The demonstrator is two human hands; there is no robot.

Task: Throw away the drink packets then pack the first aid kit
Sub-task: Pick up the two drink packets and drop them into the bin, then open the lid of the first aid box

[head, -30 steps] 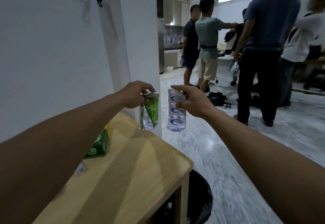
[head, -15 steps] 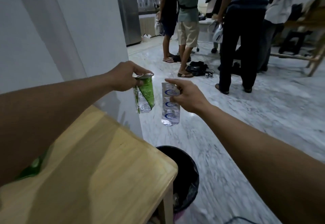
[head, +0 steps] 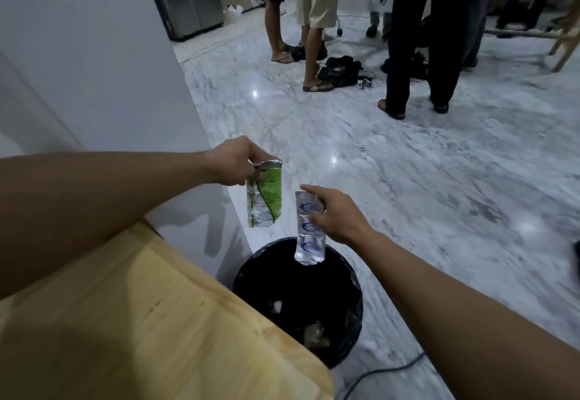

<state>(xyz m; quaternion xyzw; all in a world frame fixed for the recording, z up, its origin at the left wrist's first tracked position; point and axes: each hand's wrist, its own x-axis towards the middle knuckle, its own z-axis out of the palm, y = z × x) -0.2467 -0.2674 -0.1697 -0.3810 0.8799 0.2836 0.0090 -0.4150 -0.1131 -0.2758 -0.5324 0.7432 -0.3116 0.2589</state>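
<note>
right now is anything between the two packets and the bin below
Nothing visible. The clear blue-printed packet hangs over the open black round bin; the green foil packet hangs nearer its far-left rim, beside the wooden table.

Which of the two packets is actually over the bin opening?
The clear packet with blue logos in the right hand: its lower end overlaps the black bin. The green and silver packet in the left hand hangs short of the rim.

The room is dim, with soft light from above. Small bright glare spots lie on the marble floor (head: pixel 408 164). Beside the floor, the arms throw dark shadows over the table (head: pixel 163 330). The floor blurs toward the right edge, and straight lines bend near the corners.
</note>
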